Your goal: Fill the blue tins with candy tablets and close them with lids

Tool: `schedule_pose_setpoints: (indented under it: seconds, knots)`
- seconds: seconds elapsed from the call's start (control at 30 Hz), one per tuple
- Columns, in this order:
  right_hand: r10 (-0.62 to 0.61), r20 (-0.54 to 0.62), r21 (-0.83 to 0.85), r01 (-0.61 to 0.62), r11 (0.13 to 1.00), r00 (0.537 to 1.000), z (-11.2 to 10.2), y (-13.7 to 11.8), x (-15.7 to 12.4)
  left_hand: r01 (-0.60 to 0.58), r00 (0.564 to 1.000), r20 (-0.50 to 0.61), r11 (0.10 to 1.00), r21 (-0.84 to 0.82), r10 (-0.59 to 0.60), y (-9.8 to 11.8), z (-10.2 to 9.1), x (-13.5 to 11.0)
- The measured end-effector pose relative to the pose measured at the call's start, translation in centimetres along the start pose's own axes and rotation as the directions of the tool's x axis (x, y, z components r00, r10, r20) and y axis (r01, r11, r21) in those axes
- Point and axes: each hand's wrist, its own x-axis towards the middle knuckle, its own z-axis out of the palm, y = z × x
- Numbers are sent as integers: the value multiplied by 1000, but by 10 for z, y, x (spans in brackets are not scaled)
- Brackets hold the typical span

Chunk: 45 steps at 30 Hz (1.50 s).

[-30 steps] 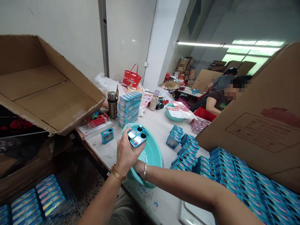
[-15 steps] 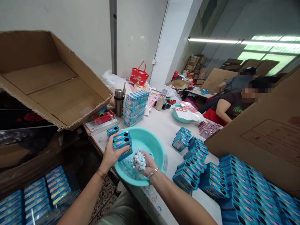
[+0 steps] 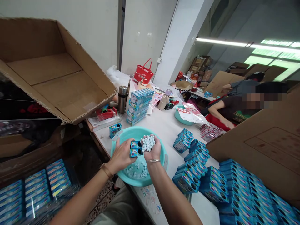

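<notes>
Over the turquoise basin (image 3: 161, 142), my left hand (image 3: 123, 153) grips two small blue boxes (image 3: 136, 148) with round dark openings, side by side. Cupped palm up, my right hand (image 3: 154, 151) carries a heap of small pale blue balls (image 3: 148, 143). The heap is right against the open side of the boxes; whether any ball has gone in I cannot tell. More pale balls (image 3: 138, 170) lie in the bottom of the basin. A single blue box (image 3: 115, 130) stands on the table just beyond the basin's left rim.
Rows of blue boxes (image 3: 192, 162) stand on the table (image 3: 161, 123) to the right, beside a large cardboard sheet (image 3: 262, 140). A stack of light-blue cartons (image 3: 140, 106), a steel thermos (image 3: 122, 99) and an open cardboard box (image 3: 58, 75) are at the left. Another person (image 3: 225, 109) sits across.
My right hand has risen from low in the basin with its handful of balls. My left hand has moved right and tilted the two boxes toward it, so they now meet.
</notes>
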Motion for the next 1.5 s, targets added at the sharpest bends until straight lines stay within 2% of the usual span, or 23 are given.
schedule_pose_setpoints:
  seconds: [0.1,0.23,0.4,0.53,0.73,0.97,1.2,1.33,1.5]
  knots:
    - [-147,-2,-63,147,987,989,-1,10,1,-1,1000,24,999,-40,2,2,5,3]
    - [-334,85,-156,344,926,939,-3,16,0,-8,1000,-14,985,-170,6,2,8,4]
    - [-360,167,-214,390,895,918,-1,13,-6,-10,999,-43,973,-232,0,6,8,6]
    - [-383,211,-261,429,865,899,1,11,-8,-14,1000,-12,984,-177,12,8,8,11]
    - [-303,298,-323,394,860,905,1,6,-8,34,999,20,992,-123,-31,10,6,15]
    - [-228,314,-387,344,856,922,6,0,-13,73,997,41,976,-204,-66,11,4,13]
    - [-173,361,-338,302,891,916,8,-6,-21,91,996,23,956,-279,-89,11,3,12]
    - [-170,332,-329,283,901,928,8,-4,-23,93,996,32,938,-335,-87,11,4,12]
    - [-137,206,-261,190,946,969,1,-5,-18,121,991,96,914,-387,-91,8,8,8]
